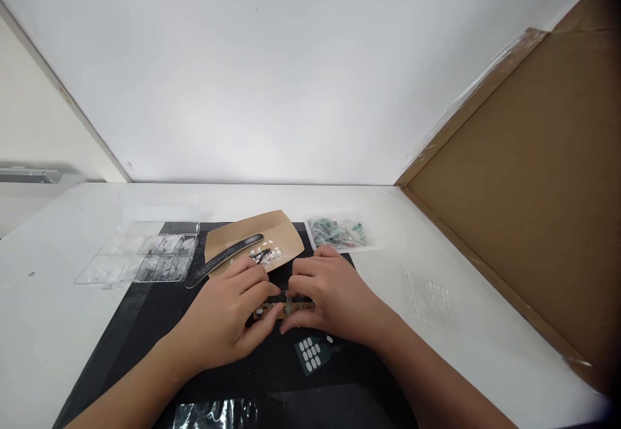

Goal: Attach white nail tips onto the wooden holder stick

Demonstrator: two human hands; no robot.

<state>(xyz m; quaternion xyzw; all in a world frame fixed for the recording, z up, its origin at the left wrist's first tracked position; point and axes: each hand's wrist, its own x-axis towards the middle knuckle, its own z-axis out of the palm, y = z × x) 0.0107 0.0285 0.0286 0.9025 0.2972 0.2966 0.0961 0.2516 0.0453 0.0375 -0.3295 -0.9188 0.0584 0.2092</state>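
My left hand [235,312] is closed on a narrow brown-and-black strip [261,312], thumb in front and fingers behind. Facing it, my right hand [330,296] pinches a small translucent piece [288,304], which looks like a false nail tip standing on the strip. Small pale bits sit along the strip, partly covered by my fingers. Just in front of my right hand lies a dark sheet of white oval stickers [310,355], with a single white oval [330,339] beside it. A worn, curved black nail file [226,259] rests behind my left hand.
A brown paper tray [284,228] with white ovals and dark scraps stands behind my hands. To its left is a clear compartment box [140,257] of nail tips; to its right, a white tray [310,238] of greenish pieces. Cardboard [524,157] walls the right side. Shiny plastic [218,414] lies in front.
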